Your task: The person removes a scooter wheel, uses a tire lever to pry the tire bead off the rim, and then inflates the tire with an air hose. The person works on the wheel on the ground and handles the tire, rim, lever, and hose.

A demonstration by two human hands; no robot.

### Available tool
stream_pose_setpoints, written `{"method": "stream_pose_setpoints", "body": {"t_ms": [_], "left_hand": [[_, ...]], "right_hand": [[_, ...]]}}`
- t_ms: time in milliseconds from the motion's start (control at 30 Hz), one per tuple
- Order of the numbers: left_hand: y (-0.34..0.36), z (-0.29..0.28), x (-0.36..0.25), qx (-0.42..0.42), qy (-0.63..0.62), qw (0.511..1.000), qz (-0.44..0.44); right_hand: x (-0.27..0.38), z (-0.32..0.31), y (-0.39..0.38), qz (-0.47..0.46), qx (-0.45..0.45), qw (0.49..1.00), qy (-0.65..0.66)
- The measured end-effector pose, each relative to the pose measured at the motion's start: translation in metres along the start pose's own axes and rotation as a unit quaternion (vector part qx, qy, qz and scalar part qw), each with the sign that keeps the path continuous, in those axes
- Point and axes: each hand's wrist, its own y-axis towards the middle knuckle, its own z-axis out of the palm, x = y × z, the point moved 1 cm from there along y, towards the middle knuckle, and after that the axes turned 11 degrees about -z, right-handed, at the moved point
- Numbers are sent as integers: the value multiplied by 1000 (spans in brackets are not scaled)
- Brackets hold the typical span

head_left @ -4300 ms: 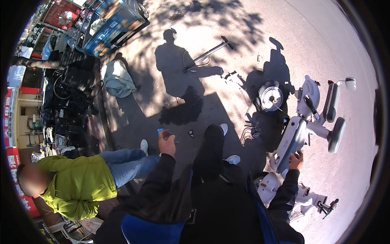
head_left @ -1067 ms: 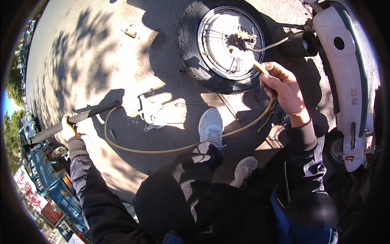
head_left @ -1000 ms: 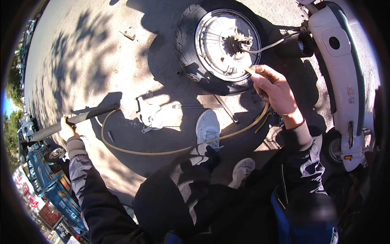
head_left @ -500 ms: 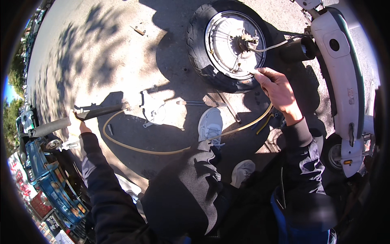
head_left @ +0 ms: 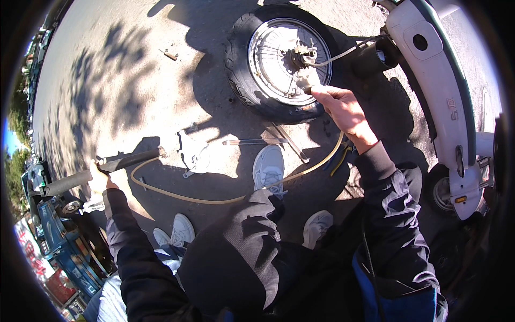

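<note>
My left hand (head_left: 98, 177) is wrapped round the dark barrel of an air pump (head_left: 126, 161), which lies slanting at the left. From its lower end a tan hose (head_left: 214, 202) loops over the ground and up to my right hand (head_left: 345, 115). The right fingers are pinched together at the hose's end, by the lower edge of a scooter wheel (head_left: 257, 64) with a black tyre and silver hub. A pale crumpled bit (head_left: 308, 79) shows just past the fingertips; I cannot make out what it is. Whether the hose touches a valve is hidden.
A white scooter (head_left: 429, 53) stands at the right, joined to the hub by a cable. Metal bars (head_left: 255, 141), a silver bracket (head_left: 193, 155) and yellow-handled pliers (head_left: 339, 162) lie nearby. Another person's shoes (head_left: 182, 229) are at lower left, near a blue vehicle (head_left: 64, 241).
The view has shifted, so wheel and scooter sit further left. My right fingertips have moved slightly, and more of the pale bit shows. The other person's shoes have come further into sight.
</note>
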Motion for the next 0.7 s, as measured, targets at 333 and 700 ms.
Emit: {"method": "stream_pose_setpoints", "body": {"t_ms": [333, 700], "left_hand": [[6, -7, -10, 95, -74, 993, -7], [4, -13, -9, 170, -75, 972, -142]], "right_hand": [[12, -4, -16, 57, -33, 997, 41], [2, -9, -13, 50, -9, 993, 102]]}}
